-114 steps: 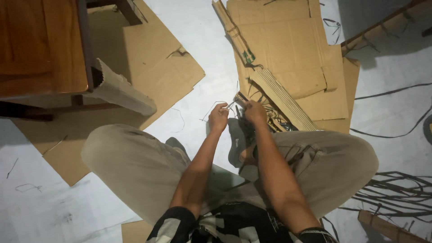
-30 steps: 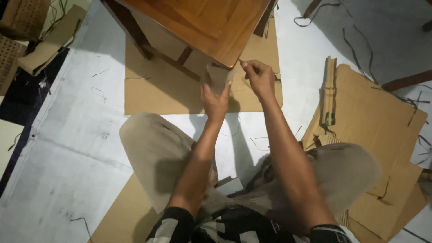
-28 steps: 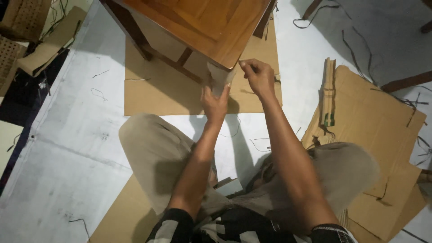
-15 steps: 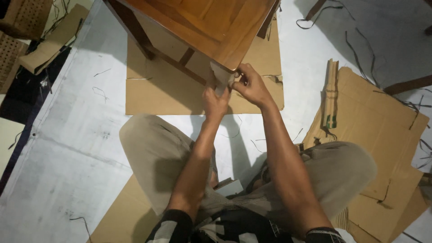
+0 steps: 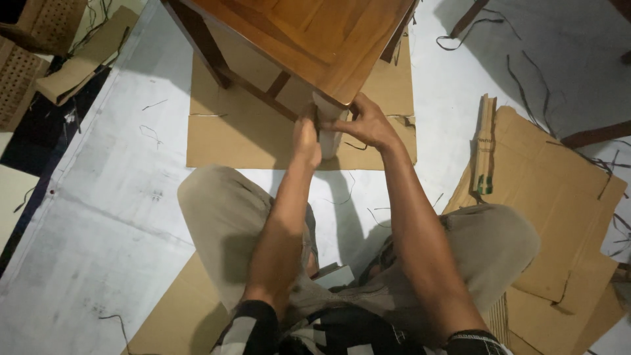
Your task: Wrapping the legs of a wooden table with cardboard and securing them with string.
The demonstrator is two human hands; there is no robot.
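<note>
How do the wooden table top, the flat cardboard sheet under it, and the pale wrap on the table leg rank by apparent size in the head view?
1. Wooden table top, partly cropped and nearer the camera, so unsure against the next.
2. Flat cardboard sheet.
3. Pale wrap, clearly smallest.

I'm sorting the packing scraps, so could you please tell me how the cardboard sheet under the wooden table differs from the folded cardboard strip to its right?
The cardboard sheet lies flat and wide, partly covered by the wooden table; the folded cardboard strip is narrow and creased. The sheet is plain brown; the strip carries a green mark near its lower end. Both are brown cardboard.
</note>
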